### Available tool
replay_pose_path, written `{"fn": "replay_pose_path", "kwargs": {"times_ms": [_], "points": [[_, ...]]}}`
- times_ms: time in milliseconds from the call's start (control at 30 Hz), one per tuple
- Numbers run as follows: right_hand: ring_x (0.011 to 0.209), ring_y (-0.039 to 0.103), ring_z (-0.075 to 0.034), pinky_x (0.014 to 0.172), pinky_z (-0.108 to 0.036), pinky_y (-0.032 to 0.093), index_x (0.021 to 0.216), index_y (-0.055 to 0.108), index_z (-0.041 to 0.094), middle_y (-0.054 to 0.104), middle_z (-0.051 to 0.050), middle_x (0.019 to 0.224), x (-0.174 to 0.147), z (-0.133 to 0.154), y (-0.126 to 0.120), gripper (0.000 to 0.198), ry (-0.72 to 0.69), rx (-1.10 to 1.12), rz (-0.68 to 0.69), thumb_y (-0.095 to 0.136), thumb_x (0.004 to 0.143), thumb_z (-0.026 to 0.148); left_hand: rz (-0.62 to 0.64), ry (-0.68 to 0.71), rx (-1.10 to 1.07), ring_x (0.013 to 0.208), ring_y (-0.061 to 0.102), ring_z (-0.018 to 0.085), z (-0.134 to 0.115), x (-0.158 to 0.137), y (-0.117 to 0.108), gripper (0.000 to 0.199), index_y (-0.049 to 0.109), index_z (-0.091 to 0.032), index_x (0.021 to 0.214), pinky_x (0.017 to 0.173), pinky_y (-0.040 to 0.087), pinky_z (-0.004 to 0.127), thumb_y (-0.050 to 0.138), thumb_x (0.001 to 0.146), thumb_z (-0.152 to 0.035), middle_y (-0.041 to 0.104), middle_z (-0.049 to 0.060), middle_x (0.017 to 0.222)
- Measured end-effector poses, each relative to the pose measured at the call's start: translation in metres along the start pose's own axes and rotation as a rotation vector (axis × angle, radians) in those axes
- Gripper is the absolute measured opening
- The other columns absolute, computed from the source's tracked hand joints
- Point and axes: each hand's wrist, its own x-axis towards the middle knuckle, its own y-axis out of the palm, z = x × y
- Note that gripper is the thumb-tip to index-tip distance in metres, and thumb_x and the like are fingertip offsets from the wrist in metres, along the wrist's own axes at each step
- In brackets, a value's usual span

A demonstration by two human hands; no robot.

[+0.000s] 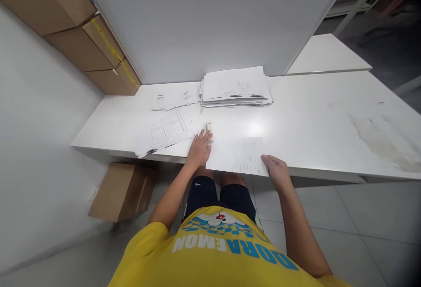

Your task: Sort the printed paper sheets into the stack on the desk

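Note:
A sheet of paper (237, 155) with faint print lies at the table's front edge, its near edge reaching the rim. My right hand (276, 169) pinches the sheet's right side between thumb and fingers. At the sheet's left side, my left hand (199, 148) rests with its fingers stretched out. Its fingertips are at a small cream-coloured block (209, 126); whether they press on it I cannot tell. Left of that hand, several printed sheets (167, 129) lie in a loose pile, the top one showing boxed grids.
A thick stack of papers (235, 85) stands against the grey partition (213, 23), with more loose papers (176, 100) beside it. Cardboard boxes (79, 50) are piled at the left, and another box (121, 190) is below the white table (312, 124). A brownish stain marks the table's right end.

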Motion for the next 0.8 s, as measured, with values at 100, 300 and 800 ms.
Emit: {"fn": "replay_pose_path", "kwargs": {"times_ms": [100,300,800], "points": [[0.067,0.052,-0.017,0.057,-0.026,0.041,0.068,0.065,0.017,0.060,-0.004,0.069,-0.002,0.002,0.001,0.035,0.020,0.007,-0.021,0.069,0.065,0.052,-0.037,-0.038,-0.047,0.155,0.018,0.022,0.000,0.000,0.000,0.050,0.045,-0.019,0.148,0.127,0.021,0.050,0.033,0.099,-0.019,0.042,0.004,0.157],[0.063,0.053,-0.018,0.053,-0.027,0.039,0.075,0.070,0.015,0.060,-0.004,0.063,-0.015,0.027,0.009,0.037,-0.032,-0.151,0.011,0.063,0.069,0.052,0.039,-0.085,-0.074,0.151,0.031,0.023,0.001,0.006,-0.006,0.064,0.051,-0.019,0.145,0.126,0.026,0.047,0.048,0.082,-0.008,0.042,0.002,0.157],[0.041,0.033,-0.009,0.038,-0.021,0.029,0.075,0.062,0.019,0.033,0.008,0.045,0.031,0.143,0.007,0.023,-0.357,0.166,-0.196,0.071,0.075,0.041,0.002,-0.036,-0.376,0.144,0.041,0.026,0.026,0.014,-0.010,0.058,0.055,-0.023,0.142,0.122,0.036,0.045,0.058,0.084,-0.016,0.048,0.001,0.154]]}}
